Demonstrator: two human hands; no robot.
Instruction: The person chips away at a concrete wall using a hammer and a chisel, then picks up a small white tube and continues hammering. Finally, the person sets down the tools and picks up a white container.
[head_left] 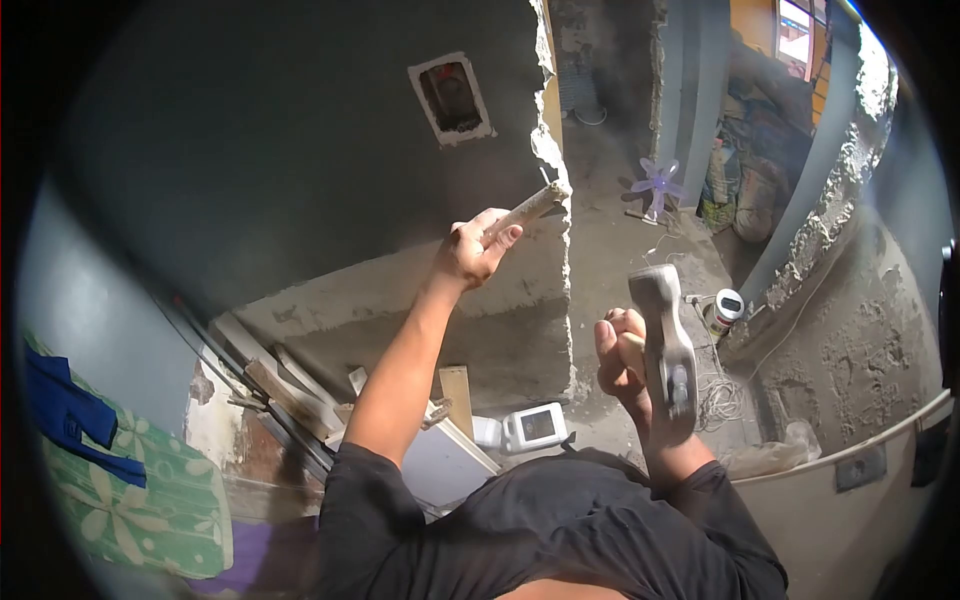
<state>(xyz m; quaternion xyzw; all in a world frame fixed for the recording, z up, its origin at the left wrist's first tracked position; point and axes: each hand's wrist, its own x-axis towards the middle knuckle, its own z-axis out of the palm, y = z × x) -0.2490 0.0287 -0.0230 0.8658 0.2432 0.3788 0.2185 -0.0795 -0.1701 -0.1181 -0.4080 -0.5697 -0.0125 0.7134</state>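
My left hand (482,247) is wrapped round a dusty chisel-like bar (528,212), whose far end touches the broken edge (563,190) of the dark wall. To the right, my right hand (624,352) grips the handle of a hammer (664,340). The worn metal head stands nearest the camera and hides part of the handle and forearm. A gap separates the hammer from the bar.
A recessed wall box (451,97) is in the dark wall. On the floor are a purple fan (659,187), a round container (724,311), coiled cable (722,402) and a white device (537,428). Boards (285,385) and green cloth (140,495) lie left.
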